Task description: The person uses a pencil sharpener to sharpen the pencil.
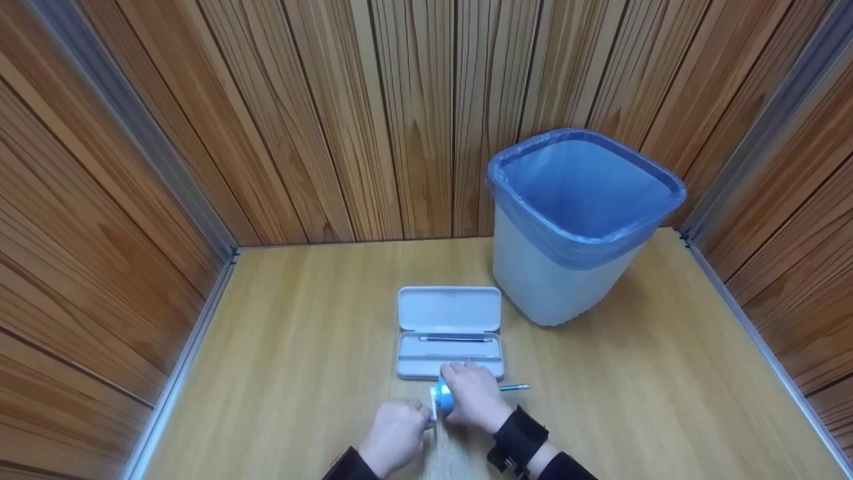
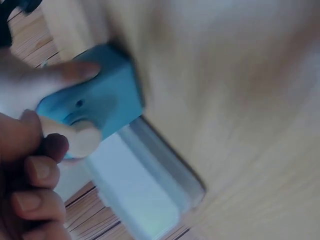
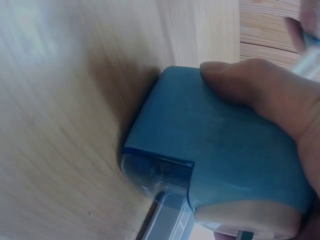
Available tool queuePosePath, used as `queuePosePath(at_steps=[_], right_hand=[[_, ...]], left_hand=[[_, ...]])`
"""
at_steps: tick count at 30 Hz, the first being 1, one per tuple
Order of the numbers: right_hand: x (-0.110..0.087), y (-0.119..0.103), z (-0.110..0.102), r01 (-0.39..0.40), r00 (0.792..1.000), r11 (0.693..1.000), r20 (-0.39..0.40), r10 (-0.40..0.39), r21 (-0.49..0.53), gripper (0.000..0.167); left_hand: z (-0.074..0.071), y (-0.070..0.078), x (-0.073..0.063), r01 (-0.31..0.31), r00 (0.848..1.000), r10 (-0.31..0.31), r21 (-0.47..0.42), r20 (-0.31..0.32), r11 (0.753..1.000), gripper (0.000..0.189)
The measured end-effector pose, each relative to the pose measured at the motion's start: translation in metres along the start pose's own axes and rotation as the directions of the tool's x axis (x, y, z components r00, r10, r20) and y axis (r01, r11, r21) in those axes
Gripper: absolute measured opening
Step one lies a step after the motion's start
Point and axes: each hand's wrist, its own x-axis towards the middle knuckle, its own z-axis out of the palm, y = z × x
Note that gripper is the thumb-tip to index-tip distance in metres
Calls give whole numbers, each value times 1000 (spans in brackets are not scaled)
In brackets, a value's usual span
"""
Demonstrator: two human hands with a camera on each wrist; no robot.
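A blue hand-crank pencil sharpener (image 1: 444, 395) stands on the table in the head view. My right hand (image 1: 474, 395) grips its body from above, the thumb (image 3: 235, 80) lying along the casing in the right wrist view. A pencil (image 1: 515, 387) sticks out of the sharpener's right side. On the left, my left hand (image 1: 394, 432) holds the crank's pale handle (image 2: 84, 142), with fingers (image 2: 42, 172) curled around it. Just behind the sharpener lies an open pencil case (image 1: 450, 309), and a dark pencil (image 1: 455, 339) rests inside it.
A white bin (image 1: 560, 287) lined with a blue bag (image 1: 586, 253) stands at the back right. Wooden plank walls (image 1: 413, 120) enclose the table (image 1: 293, 347) at the back and both sides, with metal strips (image 1: 180, 373) along the side edges.
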Motion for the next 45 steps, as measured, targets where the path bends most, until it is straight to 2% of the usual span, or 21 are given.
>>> queuePosePath(at_steps=[3,5,11,16,24,28,33,40,45], right_hand=[[0,0,0,-4,1000,1000,10,4,9,55],[0,1,0,-9,1000,1000,21,8,16,55],[-1,0,0,-22,999,999,44,21,28,58],[-1,0,0,-15,999,999,40,14,37,60],[-1,0,0,1,1000,1000,21,-2,27,54],[-2,1,0,28,999,1000,-21,-28,-10,55],[-3,2,0,45,998,999,-50,-46,-32,55],[-1,2,0,34,999,999,-32,-35,-22,55],[0,0,-1,-6,1000,1000,31,6,-5,59]], left_hand=[[4,1,-3,26,996,-22,-50,83,998,19],[6,1,-3,54,987,-40,-92,155,994,18],[19,-3,0,149,939,-93,-148,330,978,20],[34,-10,4,208,912,-141,-140,385,968,17],[47,-20,15,282,888,-206,-132,412,950,12],[48,-22,19,286,893,-215,-130,395,949,15],[51,-25,25,269,909,-224,-81,352,960,16],[52,-34,37,227,949,-223,5,224,974,13],[42,-39,49,278,936,-271,-1,226,961,14]])
